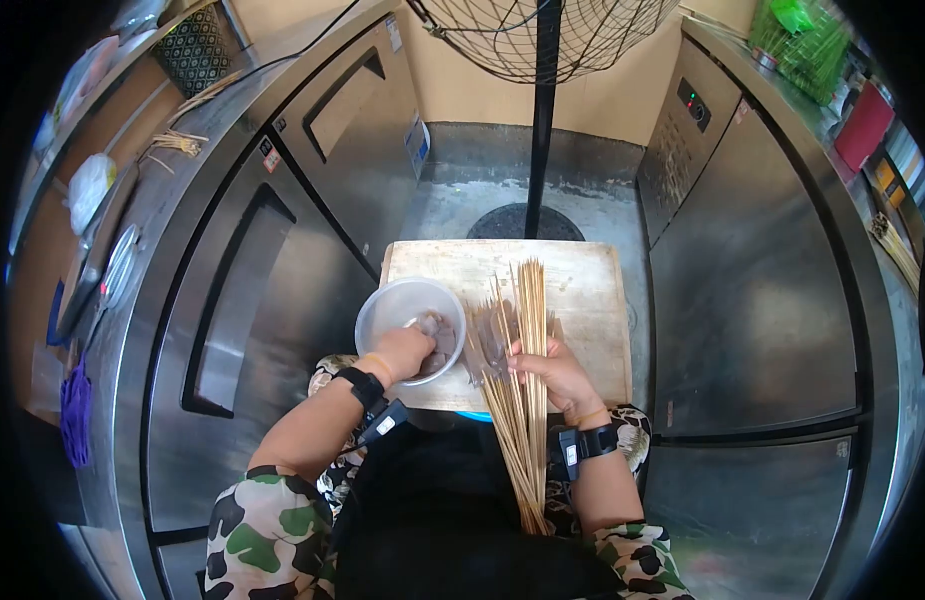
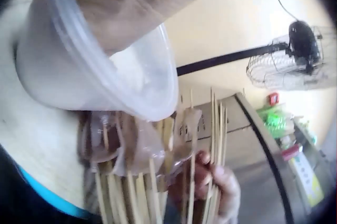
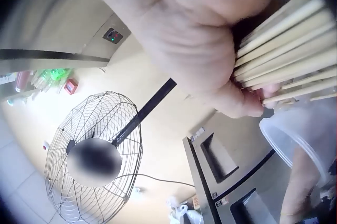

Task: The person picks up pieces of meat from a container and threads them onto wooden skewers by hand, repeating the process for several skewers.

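Observation:
My left hand (image 1: 402, 350) reaches into a translucent plastic tub (image 1: 380, 308) and touches greyish, slippery-looking pieces (image 1: 442, 345) of raw food. Its fingertips are hidden among them, so I cannot tell whether they pinch one. In the right hand (image 1: 557, 376) is a thick bundle of bamboo skewers (image 1: 531, 410), gripped with the points away from the body. Just right of the tub, similar greyish pieces (image 2: 139, 148) are threaded on several skewers lying beside the bundle. Tub and skewers are over a pale wooden board (image 1: 594, 300).
Steel cabinets (image 1: 752, 290) flank the board on both sides. Beyond it, a fan (image 3: 95, 155) stands on a black pole (image 1: 542, 130). Loose skewers (image 1: 180, 143) and a wire whisk (image 1: 120, 268) lie on the left counter. Green-wrapped bundles (image 1: 812, 45) sit on the right counter.

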`<state>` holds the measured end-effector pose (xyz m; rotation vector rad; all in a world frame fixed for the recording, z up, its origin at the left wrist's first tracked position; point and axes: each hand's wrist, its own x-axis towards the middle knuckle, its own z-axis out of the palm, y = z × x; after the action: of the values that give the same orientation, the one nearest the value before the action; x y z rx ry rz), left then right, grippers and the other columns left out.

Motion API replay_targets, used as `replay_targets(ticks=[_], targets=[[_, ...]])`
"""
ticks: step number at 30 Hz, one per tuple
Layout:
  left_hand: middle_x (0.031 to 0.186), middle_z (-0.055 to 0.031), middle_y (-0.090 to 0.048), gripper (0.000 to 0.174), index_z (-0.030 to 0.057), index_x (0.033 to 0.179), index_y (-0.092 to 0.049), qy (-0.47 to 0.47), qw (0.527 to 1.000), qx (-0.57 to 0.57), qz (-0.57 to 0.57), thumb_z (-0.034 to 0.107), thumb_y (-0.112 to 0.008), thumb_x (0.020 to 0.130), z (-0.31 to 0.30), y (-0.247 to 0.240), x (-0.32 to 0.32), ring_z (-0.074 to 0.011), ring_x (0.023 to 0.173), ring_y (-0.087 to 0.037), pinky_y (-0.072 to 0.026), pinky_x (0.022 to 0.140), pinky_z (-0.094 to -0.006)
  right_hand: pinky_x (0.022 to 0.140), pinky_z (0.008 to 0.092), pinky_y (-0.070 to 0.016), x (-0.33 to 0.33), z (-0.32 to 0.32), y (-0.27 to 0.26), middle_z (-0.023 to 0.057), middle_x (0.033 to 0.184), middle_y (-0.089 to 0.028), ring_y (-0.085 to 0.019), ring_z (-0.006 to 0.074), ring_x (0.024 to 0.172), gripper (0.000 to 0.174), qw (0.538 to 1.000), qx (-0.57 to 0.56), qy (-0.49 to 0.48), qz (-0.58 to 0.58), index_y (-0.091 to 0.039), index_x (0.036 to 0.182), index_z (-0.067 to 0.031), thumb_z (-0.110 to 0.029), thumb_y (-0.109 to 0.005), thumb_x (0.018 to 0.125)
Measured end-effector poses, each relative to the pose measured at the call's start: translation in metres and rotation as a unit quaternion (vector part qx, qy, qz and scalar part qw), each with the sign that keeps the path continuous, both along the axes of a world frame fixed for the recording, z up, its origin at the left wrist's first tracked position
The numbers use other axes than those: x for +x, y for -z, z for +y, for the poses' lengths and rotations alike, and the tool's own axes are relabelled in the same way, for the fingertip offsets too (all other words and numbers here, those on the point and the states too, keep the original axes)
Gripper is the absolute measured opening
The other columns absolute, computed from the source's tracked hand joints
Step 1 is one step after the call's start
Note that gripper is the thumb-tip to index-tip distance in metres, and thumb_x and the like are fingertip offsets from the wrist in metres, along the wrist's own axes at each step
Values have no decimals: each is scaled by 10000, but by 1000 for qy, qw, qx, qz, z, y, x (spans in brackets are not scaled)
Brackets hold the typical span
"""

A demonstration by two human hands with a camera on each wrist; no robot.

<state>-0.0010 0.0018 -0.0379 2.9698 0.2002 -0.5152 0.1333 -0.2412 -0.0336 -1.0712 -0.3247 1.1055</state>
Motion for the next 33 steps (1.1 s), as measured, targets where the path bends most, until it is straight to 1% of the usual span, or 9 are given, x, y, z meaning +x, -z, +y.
replay_targets(ticks=[6, 9, 13, 16, 19, 22, 25, 29, 33], targets=[[814, -158, -637, 157, 78, 830, -663, -11, 995, 24, 101, 107, -610, 685, 6, -1, 10, -289, 719, -634, -499, 673, -397, 579, 217, -451, 3, 0, 3, 56, 733, -622, -566, 105, 622, 99, 1000, -7, 3, -1, -609, 873, -26, -10, -635, 778], [791, -127, -643, 173, 38, 899, -652, -72, 971, -147, 174, 85, -638, 733, 8, -40, 13, -206, 657, -639, -514, 615, -321, 574, 219, -453, 2, -1, -1, 64, 729, -627, -569, 109, 614, 91, 1000, -7, -1, 4, -614, 866, -21, -7, -633, 778], [796, -67, -631, 153, -39, 986, -592, -293, 780, -552, 20, 22, -596, 846, 25, -41, 0, -136, 696, -619, -521, 609, -242, 569, 221, -456, 2, -1, 0, 67, 730, -630, -570, 112, 605, 92, 1000, -4, 5, 9, -616, 870, -17, -5, -629, 780], [797, -81, -638, 172, -34, 988, -598, -291, 791, -536, 49, 37, -616, 832, 34, -36, -6, -137, 698, -621, -520, 624, -252, 572, 221, -459, 2, 0, 4, 67, 729, -631, -570, 112, 605, 94, 1000, 6, 8, 14, -617, 872, -16, -6, -630, 780], [791, -93, -649, 136, -31, 932, -619, -113, 955, -257, 96, 30, -620, 811, 27, -36, -8, -144, 673, -635, -521, 616, -245, 575, 221, -463, 2, 1, 8, 65, 728, -630, -569, 110, 604, 95, 1000, -2, 6, 9, -616, 876, -16, -8, -630, 782], [837, -96, -668, 146, -6, 948, -634, -192, 926, -277, 170, 69, -605, 826, 15, -51, 5, -138, 702, -645, -514, 631, -251, 573, 221, -465, 3, 1, 8, 64, 729, -631, -568, 106, 603, 96, 1000, -12, 0, 1, -615, 876, -19, -11, -631, 782], [927, -70, -675, 156, 47, 994, -640, -261, 791, -542, 112, 113, -593, 861, 28, -37, 6, -111, 803, -641, -501, 713, -257, 567, 217, -467, 2, 0, 4, 65, 734, -635, -575, 102, 608, 104, 1000, -5, -3, 12, -615, 877, -24, -16, -648, 778], [1049, -37, -646, 192, 59, 1065, -604, -356, 589, -720, -95, 145, -572, 896, 6, -69, 21, -116, 948, -602, -467, 820, -256, 560, 203, -466, 0, 2, -4, 56, 745, -641, -586, 95, 617, 118, 1000, 14, -23, 14, -618, 879, -36, -33, -678, 777], [1065, -58, -640, 221, 39, 1108, -577, -352, 515, -758, -190, 108, -549, 900, -6, -67, 51, -147, 954, -611, -492, 839, -290, 566, 197, -464, -2, 2, -8, 40, 745, -637, -581, 85, 624, 119, 998, 35, -44, 37, -620, 884, -50, -48, -685, 785]])
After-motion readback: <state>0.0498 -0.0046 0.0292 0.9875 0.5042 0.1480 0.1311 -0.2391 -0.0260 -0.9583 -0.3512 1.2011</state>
